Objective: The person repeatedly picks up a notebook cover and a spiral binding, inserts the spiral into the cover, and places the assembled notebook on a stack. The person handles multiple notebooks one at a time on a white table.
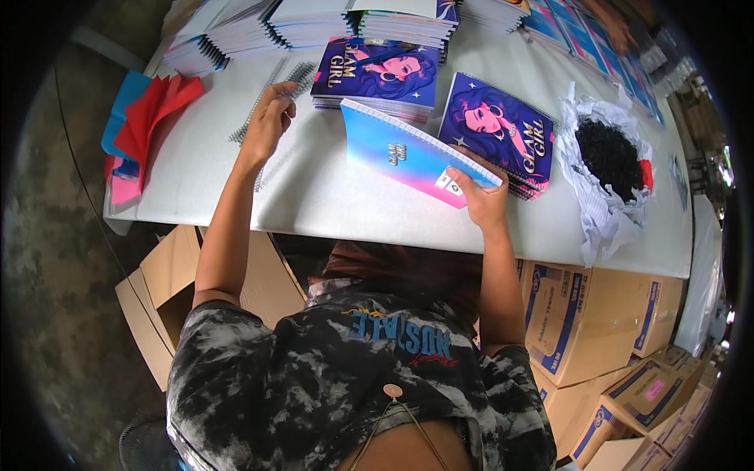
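In my right hand (pixel 483 196) is a notebook without a spiral (pixel 400 153), its back cover blue fading to pink with a white label; my thumb presses near the label. Its perforated page edge faces up and away. My left hand (pixel 269 125) is over the table among loose metal binding spirals (pixel 301 74), fingers loosely curled and apart, with the index fingertip close to a spiral. A stack of purple notebooks (pixel 377 74) with an illustrated cover lies just beyond. Another stack of spiral-bound purple notebooks (pixel 496 129) sits beside my right hand.
Rows of notebook stacks (pixel 306 23) line the far side. At the left edge lie red and blue sheets (pixel 153 118). Crumpled white wrapping (pixel 593 212) holds a heap of black pieces (pixel 609 161) on the right. Cardboard boxes (pixel 589 314) stand below the table. Another person's hand (pixel 616 31) shows far right.
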`<state>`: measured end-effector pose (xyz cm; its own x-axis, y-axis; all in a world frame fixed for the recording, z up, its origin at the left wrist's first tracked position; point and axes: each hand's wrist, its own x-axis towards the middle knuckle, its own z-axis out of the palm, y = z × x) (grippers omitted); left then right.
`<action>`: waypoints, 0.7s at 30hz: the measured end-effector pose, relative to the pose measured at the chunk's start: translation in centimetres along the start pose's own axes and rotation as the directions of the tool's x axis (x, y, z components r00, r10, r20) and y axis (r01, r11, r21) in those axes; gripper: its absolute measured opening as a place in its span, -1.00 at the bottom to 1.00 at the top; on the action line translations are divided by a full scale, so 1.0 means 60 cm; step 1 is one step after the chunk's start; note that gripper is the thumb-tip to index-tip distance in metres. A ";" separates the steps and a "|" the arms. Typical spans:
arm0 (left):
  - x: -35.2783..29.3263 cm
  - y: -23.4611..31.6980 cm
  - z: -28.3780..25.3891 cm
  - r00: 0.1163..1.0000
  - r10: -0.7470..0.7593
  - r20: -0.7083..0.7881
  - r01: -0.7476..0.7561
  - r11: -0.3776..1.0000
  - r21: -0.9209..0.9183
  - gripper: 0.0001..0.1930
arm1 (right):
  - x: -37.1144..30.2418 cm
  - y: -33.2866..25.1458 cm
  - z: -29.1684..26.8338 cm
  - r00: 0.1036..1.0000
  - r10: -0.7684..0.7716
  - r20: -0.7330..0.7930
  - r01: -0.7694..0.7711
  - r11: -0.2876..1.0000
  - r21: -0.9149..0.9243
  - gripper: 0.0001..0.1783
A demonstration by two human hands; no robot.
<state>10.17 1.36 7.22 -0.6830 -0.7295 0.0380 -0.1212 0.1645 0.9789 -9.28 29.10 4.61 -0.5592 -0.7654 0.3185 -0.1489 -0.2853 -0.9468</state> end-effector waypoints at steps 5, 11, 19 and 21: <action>-0.033 0.045 0.028 0.975 0.073 0.211 -0.072 0.997 -0.013 -0.66 | 0.000 -0.003 0.001 1.000 0.022 -0.006 -0.022 1.000 -0.001 -0.69; -0.046 0.060 0.053 0.963 0.124 0.239 -0.166 0.973 0.163 -0.63 | 0.002 -0.004 0.004 1.000 -0.007 -0.005 0.008 1.000 0.003 -0.70; -0.042 0.085 0.043 0.939 -0.141 0.313 0.103 0.985 0.137 -0.53 | -0.004 -0.009 -0.007 0.998 -0.030 0.055 0.033 0.998 -0.056 -0.72; -0.035 0.099 0.040 0.912 -0.204 0.355 0.167 0.977 0.133 -0.52 | -0.006 -0.009 -0.009 0.997 -0.025 0.066 0.030 0.997 -0.070 -0.72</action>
<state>9.17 5.45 12.46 -0.8542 -0.4632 -0.2363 -0.3281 0.1275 0.9360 -9.43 29.82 5.02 -0.5001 -0.7944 0.3447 -0.2223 -0.2669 -0.9377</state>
